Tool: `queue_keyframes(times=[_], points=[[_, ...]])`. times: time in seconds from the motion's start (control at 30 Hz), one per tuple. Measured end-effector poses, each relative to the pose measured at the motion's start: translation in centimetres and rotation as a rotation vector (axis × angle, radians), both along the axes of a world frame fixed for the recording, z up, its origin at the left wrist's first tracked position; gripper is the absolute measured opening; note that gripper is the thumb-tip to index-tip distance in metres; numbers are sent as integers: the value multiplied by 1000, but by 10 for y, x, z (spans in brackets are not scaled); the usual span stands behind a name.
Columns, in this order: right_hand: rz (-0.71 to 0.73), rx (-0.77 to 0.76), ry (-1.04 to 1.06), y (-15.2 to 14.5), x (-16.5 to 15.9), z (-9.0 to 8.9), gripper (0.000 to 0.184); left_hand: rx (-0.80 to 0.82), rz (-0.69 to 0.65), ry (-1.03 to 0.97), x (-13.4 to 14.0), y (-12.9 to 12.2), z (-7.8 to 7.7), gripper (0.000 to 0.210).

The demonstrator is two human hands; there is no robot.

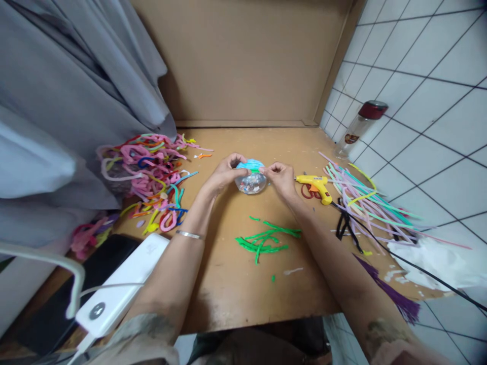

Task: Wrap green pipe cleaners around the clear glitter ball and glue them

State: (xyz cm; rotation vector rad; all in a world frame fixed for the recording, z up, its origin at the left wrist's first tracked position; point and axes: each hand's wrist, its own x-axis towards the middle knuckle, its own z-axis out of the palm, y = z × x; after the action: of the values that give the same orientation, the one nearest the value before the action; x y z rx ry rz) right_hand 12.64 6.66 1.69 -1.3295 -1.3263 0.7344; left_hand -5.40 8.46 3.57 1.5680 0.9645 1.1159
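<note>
Left fingers grip a clear, blue-topped ball; right fingers pinch a green pipe-cleaner piece against it, a yellow glue gun just to their right.

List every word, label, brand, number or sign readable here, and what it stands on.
None can be read.
Clear bottle with dark red lid: a label, too small and blurred.
White device: marking on its dark round spot, too blurred.

the rounded piece is blue above, clear below; strips bright green; glue gun yellow; bench brown; wall tiles white, dark-lined.
</note>
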Motion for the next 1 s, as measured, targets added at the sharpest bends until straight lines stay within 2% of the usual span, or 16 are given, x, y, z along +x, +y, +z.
queue_keyframes(times=[0.47,0.6,0.77,1.0], points=[[60,50,163,2,5,-8,34,-12,22,-42,1,1,0,37],[-9,77,144,-1,0,-11,30,-4,23,-38,1,1,0,36],[-189,191,-18,-10,-11,-15,30,-4,53,-19,2,3,-3,37],[-310,298,-396,-29,-25,-13,39,-18,77,-48,1,-1,0,34]])
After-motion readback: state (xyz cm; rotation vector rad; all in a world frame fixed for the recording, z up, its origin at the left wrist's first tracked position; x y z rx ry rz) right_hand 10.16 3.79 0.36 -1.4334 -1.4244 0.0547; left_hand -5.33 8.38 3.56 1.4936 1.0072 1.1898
